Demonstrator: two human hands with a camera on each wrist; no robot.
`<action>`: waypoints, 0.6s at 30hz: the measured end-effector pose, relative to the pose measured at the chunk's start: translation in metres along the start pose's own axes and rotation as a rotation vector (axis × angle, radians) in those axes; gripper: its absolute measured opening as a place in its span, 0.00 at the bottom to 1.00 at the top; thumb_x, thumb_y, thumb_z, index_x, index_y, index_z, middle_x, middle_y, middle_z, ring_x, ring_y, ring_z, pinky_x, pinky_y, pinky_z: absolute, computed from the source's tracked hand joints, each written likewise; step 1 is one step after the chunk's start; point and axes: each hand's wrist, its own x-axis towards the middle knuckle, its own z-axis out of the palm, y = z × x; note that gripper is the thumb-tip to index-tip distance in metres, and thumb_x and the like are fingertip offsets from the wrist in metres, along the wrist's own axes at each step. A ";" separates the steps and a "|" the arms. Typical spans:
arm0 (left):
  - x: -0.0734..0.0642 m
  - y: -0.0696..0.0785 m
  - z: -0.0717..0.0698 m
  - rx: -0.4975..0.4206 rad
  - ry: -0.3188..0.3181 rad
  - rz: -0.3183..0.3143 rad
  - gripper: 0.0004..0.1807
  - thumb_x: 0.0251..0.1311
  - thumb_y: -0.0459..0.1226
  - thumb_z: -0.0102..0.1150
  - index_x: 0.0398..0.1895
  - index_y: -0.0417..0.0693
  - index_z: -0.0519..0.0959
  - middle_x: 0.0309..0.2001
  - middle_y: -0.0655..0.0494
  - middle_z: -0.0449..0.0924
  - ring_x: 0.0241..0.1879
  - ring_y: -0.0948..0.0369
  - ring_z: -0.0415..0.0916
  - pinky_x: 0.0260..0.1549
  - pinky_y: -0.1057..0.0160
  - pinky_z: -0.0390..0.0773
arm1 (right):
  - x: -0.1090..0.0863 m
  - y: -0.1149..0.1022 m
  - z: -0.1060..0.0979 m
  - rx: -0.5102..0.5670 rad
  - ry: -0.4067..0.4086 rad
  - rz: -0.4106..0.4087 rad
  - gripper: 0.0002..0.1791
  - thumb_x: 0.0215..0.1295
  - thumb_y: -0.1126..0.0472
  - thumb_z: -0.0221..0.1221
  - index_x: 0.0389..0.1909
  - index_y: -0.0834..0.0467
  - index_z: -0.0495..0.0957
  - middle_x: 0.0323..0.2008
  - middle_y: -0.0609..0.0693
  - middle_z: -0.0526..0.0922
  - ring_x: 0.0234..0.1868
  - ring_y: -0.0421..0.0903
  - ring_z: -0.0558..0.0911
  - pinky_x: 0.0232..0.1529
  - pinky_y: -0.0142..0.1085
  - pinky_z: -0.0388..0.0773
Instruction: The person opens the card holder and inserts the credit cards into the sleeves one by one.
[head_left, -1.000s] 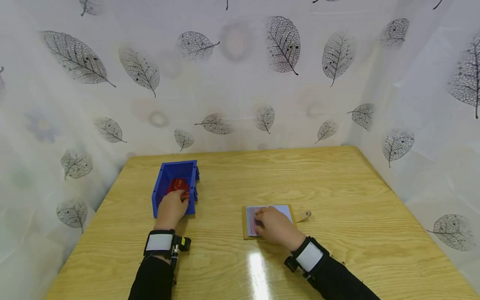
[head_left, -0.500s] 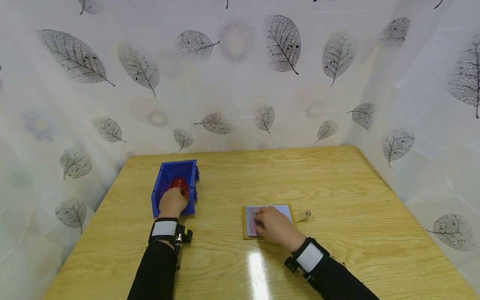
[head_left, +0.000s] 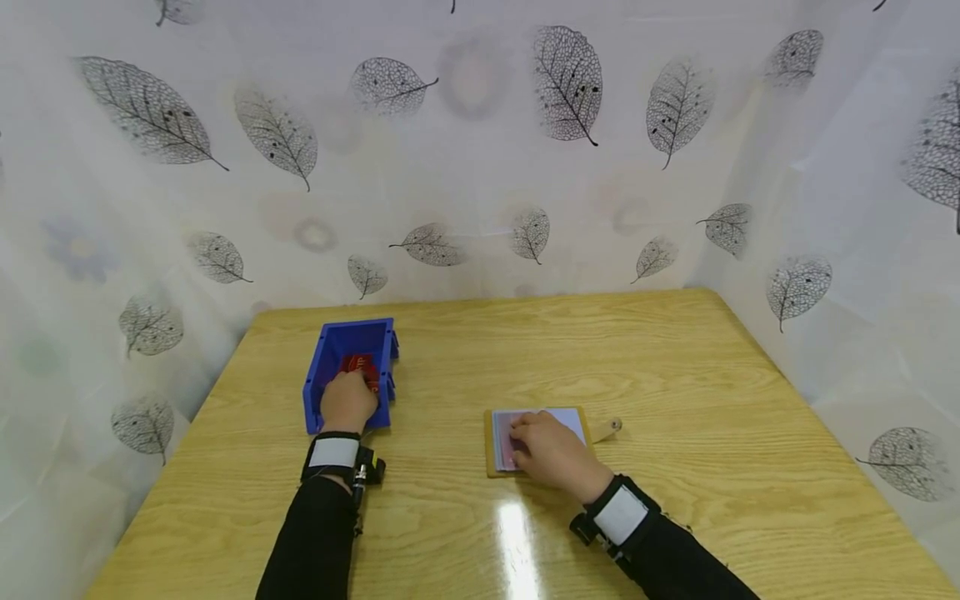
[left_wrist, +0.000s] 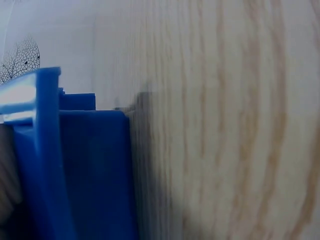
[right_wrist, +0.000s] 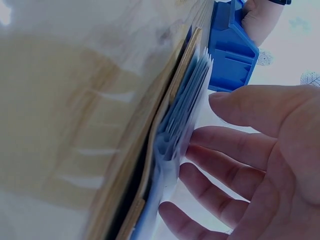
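Note:
My left hand [head_left: 348, 402] reaches down into a blue plastic bin [head_left: 318, 379] at the left of the table. Red cards [head_left: 362, 363] with gold lettering lie in the bin just beyond the knuckles. Its fingertips are hidden, so I cannot tell whether they pinch a card. My right hand [head_left: 555, 450] rests on an opened card holder [head_left: 491, 446] with a tan cover and clear plastic sleeves. In the right wrist view, the right fingers [right_wrist: 235, 145] are fairly straight and spread, their tips against the stack of sleeves [right_wrist: 187, 110].
A strap [head_left: 606, 431] with a round snap sticks out from the card holder's right side. Both stand on a wood-grain table [head_left: 450, 367]. A white curtain [head_left: 465, 167] with leaf prints hangs along the back and both sides.
My left hand has moved slightly forward and deeper into the bin, and its fingers now cover more of the red cards. The right hand and the card holder have stayed in place.

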 end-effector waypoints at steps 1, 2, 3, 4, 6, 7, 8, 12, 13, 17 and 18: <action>0.000 -0.001 0.000 -0.004 0.002 0.006 0.18 0.55 0.34 0.61 0.47 0.31 0.80 0.41 0.33 0.80 0.40 0.39 0.77 0.41 0.44 0.76 | 0.000 0.000 0.000 0.000 -0.001 0.000 0.16 0.61 0.61 0.63 0.48 0.66 0.83 0.53 0.58 0.81 0.53 0.58 0.78 0.54 0.48 0.75; -0.001 -0.001 0.000 -0.009 0.005 0.011 0.18 0.55 0.34 0.62 0.47 0.31 0.80 0.41 0.33 0.80 0.39 0.40 0.78 0.40 0.44 0.76 | 0.001 0.000 0.001 0.001 -0.002 0.001 0.16 0.61 0.61 0.64 0.48 0.66 0.83 0.53 0.58 0.81 0.53 0.58 0.78 0.54 0.48 0.75; -0.002 -0.002 0.000 -0.016 0.010 0.016 0.18 0.55 0.35 0.62 0.47 0.32 0.80 0.41 0.34 0.81 0.39 0.41 0.79 0.39 0.44 0.77 | 0.001 0.000 0.001 0.002 -0.003 0.001 0.16 0.61 0.61 0.64 0.48 0.66 0.83 0.53 0.58 0.81 0.53 0.58 0.78 0.53 0.48 0.75; -0.002 -0.003 0.000 -0.025 0.015 0.022 0.18 0.56 0.36 0.62 0.47 0.32 0.81 0.40 0.35 0.82 0.38 0.41 0.79 0.38 0.45 0.77 | 0.001 0.000 0.001 0.002 -0.002 0.001 0.16 0.61 0.61 0.64 0.47 0.66 0.83 0.53 0.58 0.81 0.53 0.58 0.78 0.53 0.47 0.75; -0.003 -0.004 -0.001 -0.050 0.030 0.042 0.19 0.57 0.37 0.62 0.48 0.32 0.80 0.41 0.35 0.83 0.38 0.42 0.80 0.38 0.45 0.77 | 0.002 0.001 0.002 0.001 0.001 0.002 0.16 0.60 0.61 0.64 0.47 0.65 0.83 0.53 0.58 0.81 0.52 0.57 0.78 0.52 0.47 0.76; -0.004 -0.004 -0.001 -0.064 0.038 0.052 0.19 0.58 0.38 0.62 0.49 0.32 0.80 0.42 0.36 0.83 0.38 0.42 0.80 0.38 0.45 0.77 | 0.002 0.001 0.002 0.001 0.003 0.003 0.16 0.60 0.61 0.64 0.47 0.65 0.83 0.52 0.58 0.81 0.52 0.57 0.78 0.52 0.47 0.76; -0.004 -0.005 -0.001 -0.079 0.049 0.059 0.20 0.59 0.38 0.61 0.50 0.33 0.80 0.42 0.36 0.83 0.39 0.42 0.81 0.39 0.45 0.77 | 0.002 0.001 0.003 0.000 0.005 0.003 0.16 0.60 0.61 0.64 0.47 0.65 0.83 0.52 0.58 0.81 0.51 0.57 0.78 0.52 0.47 0.76; -0.005 -0.004 -0.003 -0.131 0.115 0.083 0.19 0.64 0.38 0.55 0.53 0.33 0.78 0.43 0.34 0.82 0.37 0.41 0.81 0.36 0.44 0.77 | 0.002 0.001 0.002 -0.003 0.009 0.003 0.16 0.59 0.61 0.65 0.46 0.65 0.83 0.52 0.58 0.81 0.50 0.56 0.78 0.51 0.47 0.76; -0.006 -0.004 -0.003 -0.142 0.140 0.082 0.19 0.65 0.38 0.53 0.53 0.33 0.78 0.41 0.34 0.82 0.35 0.41 0.81 0.34 0.44 0.78 | 0.002 0.001 0.002 -0.004 0.008 0.003 0.16 0.59 0.61 0.65 0.46 0.65 0.83 0.52 0.58 0.81 0.50 0.56 0.78 0.51 0.47 0.76; -0.007 -0.006 -0.003 -0.176 0.273 0.071 0.17 0.66 0.37 0.50 0.49 0.32 0.80 0.35 0.34 0.83 0.28 0.41 0.80 0.28 0.44 0.78 | 0.002 0.002 0.003 -0.004 0.009 -0.001 0.16 0.59 0.61 0.65 0.46 0.65 0.83 0.52 0.58 0.81 0.50 0.57 0.78 0.51 0.47 0.77; -0.007 -0.007 -0.003 -0.185 0.309 0.070 0.17 0.65 0.37 0.50 0.47 0.32 0.80 0.34 0.34 0.83 0.28 0.41 0.80 0.27 0.43 0.77 | 0.002 0.002 0.003 -0.006 0.010 -0.002 0.16 0.59 0.61 0.65 0.46 0.65 0.83 0.52 0.58 0.81 0.50 0.57 0.78 0.51 0.47 0.77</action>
